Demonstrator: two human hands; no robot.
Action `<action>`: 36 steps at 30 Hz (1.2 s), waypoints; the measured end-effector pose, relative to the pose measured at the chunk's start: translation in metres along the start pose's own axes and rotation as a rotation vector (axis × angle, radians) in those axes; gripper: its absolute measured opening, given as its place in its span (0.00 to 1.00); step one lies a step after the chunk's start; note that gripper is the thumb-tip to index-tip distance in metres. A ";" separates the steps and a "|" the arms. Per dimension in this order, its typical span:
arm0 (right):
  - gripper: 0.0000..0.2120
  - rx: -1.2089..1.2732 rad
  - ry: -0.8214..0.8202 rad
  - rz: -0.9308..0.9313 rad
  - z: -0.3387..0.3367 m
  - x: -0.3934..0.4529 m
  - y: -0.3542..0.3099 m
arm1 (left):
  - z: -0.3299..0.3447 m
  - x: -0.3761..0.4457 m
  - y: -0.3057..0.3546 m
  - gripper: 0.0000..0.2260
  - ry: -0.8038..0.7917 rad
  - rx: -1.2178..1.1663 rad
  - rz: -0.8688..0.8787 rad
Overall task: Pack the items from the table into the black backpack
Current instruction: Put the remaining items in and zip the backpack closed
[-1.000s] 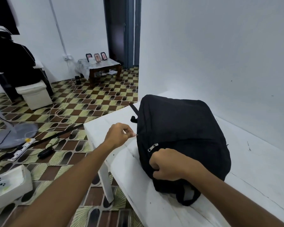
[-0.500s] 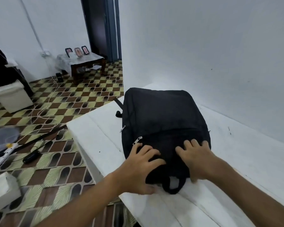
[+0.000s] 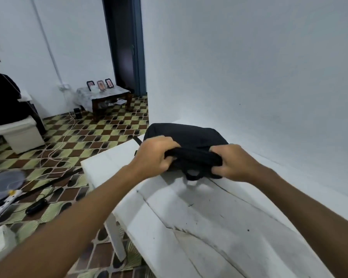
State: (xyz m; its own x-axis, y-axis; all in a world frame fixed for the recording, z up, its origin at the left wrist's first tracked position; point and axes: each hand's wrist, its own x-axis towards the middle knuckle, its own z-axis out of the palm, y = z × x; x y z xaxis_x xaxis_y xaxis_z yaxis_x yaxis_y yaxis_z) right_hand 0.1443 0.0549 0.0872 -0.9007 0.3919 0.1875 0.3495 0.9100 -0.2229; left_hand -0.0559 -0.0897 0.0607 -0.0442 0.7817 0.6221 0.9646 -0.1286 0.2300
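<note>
— Head view: where is the black backpack (image 3: 189, 135)?

— On the white table (image 3: 199, 227), towards its far end, close to the white wall (image 3: 249, 67). Both hands are on its near edge.

— How do the hands hold it?

— The left hand (image 3: 155, 157) has its fingers curled over the top of the near edge and its thumb under, so it grips a fold of the black fabric. The right hand (image 3: 229, 163) does the same at the other end of that fold, fingers wrapped round it. The fabric between them is bunched into a thick roll.

— Is the bag off the table?

— I cannot tell; the near edge looks raised, and the carry loop (image 3: 193, 175) hangs below the roll, just above the tabletop. The picture is blurred there.

— Anything else around?

— To the left, a patterned tile floor (image 3: 109, 129) with a white cable (image 3: 54, 153), a power strip (image 3: 4, 203) and a small black object (image 3: 36, 205) lying on it. Further back a low wooden table (image 3: 109, 97) carries three small frames (image 3: 99, 84), beside a dark doorway (image 3: 125, 45). A white box seat (image 3: 20, 133) stands at the far left.
</note>
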 end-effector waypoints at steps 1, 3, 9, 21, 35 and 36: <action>0.10 0.075 0.047 0.001 -0.019 0.008 -0.004 | -0.016 0.017 -0.002 0.11 0.037 -0.002 -0.011; 0.09 0.183 0.132 0.011 -0.050 0.024 -0.014 | -0.040 0.048 -0.007 0.12 0.102 -0.033 -0.052; 0.09 0.528 0.422 0.193 -0.099 0.088 -0.036 | -0.080 0.109 -0.014 0.28 0.372 -0.019 -0.332; 0.16 1.498 0.788 0.667 -0.135 0.145 -0.037 | -0.022 0.078 0.066 0.37 0.190 -0.275 -0.429; 0.09 1.205 0.616 0.367 -0.137 0.101 -0.026 | -0.005 0.129 -0.041 0.15 0.315 -0.509 -0.606; 0.07 1.029 0.690 0.353 -0.134 0.088 -0.014 | -0.003 0.126 -0.052 0.15 0.326 -0.558 -0.626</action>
State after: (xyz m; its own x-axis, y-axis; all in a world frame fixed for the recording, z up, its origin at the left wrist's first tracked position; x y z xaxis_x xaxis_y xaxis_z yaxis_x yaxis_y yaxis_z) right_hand 0.0946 0.0949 0.2352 -0.3737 0.8579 0.3526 -0.0964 0.3421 -0.9347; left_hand -0.1121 0.0136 0.1299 -0.6727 0.6074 0.4226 0.4762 -0.0817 0.8755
